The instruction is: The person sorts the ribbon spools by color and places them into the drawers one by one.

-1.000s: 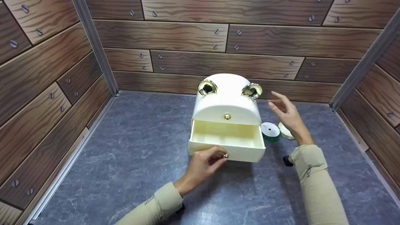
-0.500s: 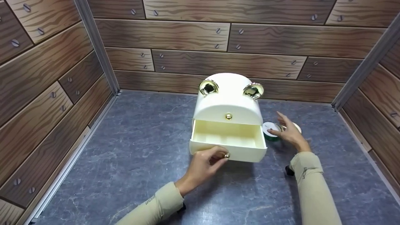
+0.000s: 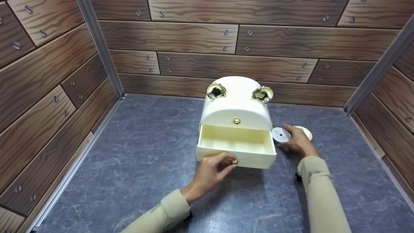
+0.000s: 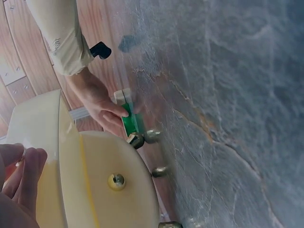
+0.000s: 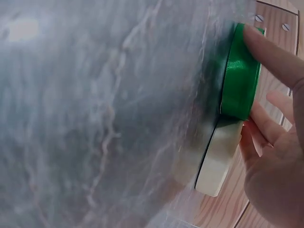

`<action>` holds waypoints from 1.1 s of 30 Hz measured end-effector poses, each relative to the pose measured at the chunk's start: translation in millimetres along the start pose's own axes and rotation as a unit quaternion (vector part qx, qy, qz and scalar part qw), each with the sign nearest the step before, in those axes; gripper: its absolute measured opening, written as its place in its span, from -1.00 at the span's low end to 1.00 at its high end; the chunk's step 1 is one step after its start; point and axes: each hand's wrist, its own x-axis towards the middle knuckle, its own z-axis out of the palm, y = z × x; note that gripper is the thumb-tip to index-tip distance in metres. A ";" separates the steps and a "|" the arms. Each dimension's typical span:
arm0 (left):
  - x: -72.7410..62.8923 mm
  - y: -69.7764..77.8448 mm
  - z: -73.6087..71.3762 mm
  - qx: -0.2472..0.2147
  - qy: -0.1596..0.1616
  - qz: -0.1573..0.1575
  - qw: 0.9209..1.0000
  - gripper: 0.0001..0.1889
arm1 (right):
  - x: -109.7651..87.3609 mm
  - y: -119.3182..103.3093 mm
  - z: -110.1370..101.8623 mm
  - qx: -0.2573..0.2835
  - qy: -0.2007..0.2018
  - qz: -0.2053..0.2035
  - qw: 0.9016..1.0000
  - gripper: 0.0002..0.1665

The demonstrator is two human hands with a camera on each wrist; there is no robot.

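A white domed box (image 3: 237, 87) with its lower drawer (image 3: 254, 159) pulled out stands in the middle of the head view; the drawer holds nothing visible. My left hand (image 3: 208, 170) pinches the small gold knob (image 3: 235, 161) on the drawer front. To the right of the box, my right hand (image 3: 298, 141) has thumb and fingers around a spool of green ribbon (image 5: 241, 71) with a white top. In the right wrist view the thumb touches one side and the fingers the opposite side. A cream ribbon spool (image 5: 218, 159) lies right beside it, partly behind the hand in the head view.
Two gold bowl-shaped eyes (image 3: 216, 91) stick up from the box. Another gold knob (image 3: 237, 121) is on its upper front. The grey marbled floor (image 3: 145, 142) is bounded by wood-patterned walls (image 3: 194, 38) at the back and both sides.
My right hand has come down from beside the gold eye to the ribbon spools and closed around the green one. The left hand stays on the drawer knob; the drawer has not moved.
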 end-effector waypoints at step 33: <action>0.6 -0.5 -0.2 -0.001 0.004 0.002 1.000 -0.84 | -17.3 -22.5 -29.0 0.053 0.005 -0.028 0.998 -0.01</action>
